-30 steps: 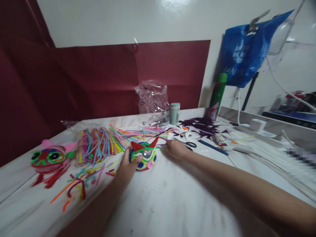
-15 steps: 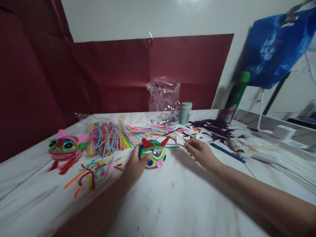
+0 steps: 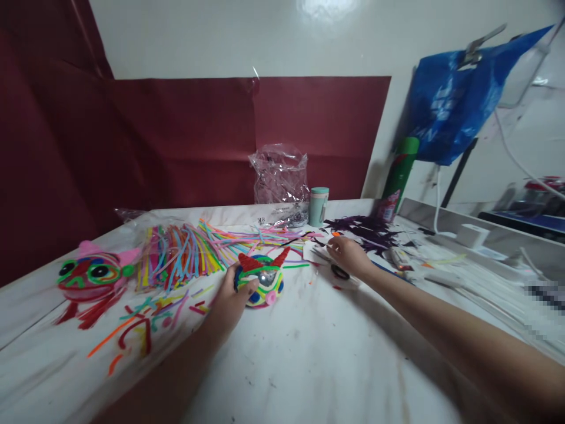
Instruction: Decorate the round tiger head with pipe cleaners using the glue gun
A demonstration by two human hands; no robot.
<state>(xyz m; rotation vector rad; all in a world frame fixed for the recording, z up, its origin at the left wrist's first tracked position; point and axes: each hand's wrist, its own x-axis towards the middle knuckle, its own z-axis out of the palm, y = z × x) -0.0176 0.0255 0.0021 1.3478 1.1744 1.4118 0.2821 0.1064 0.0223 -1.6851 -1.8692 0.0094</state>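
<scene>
My left hand (image 3: 232,300) is closed around the left side of a small colourful animal mask (image 3: 269,282), its thumb across the front. The mask has red pointed ears, green, yellow and blue strips, a shiny silver patch and a pink nose. My right hand (image 3: 348,256) is over the table to the right, fingertips bent together beside a white piece of paper (image 3: 311,252). What those fingers pinch, if anything, is too small to make out. Just under this hand lies a pair of scissors (image 3: 339,272), partly hidden, with a dark handle loop showing.
A second mask (image 3: 95,274), pink and red, lies at left. Bundled pipe cleaners (image 3: 180,256) and cut pieces (image 3: 145,330) lie nearby. Behind are a clear plastic bag (image 3: 281,176) and green cup (image 3: 318,207); purple strips (image 3: 366,229) and a green spray can (image 3: 401,168) are right.
My right hand has moved a little farther from me, toward the white paper, and the scissors now show beneath it. My left hand keeps hold of the mask. The view has turned slightly right.
</scene>
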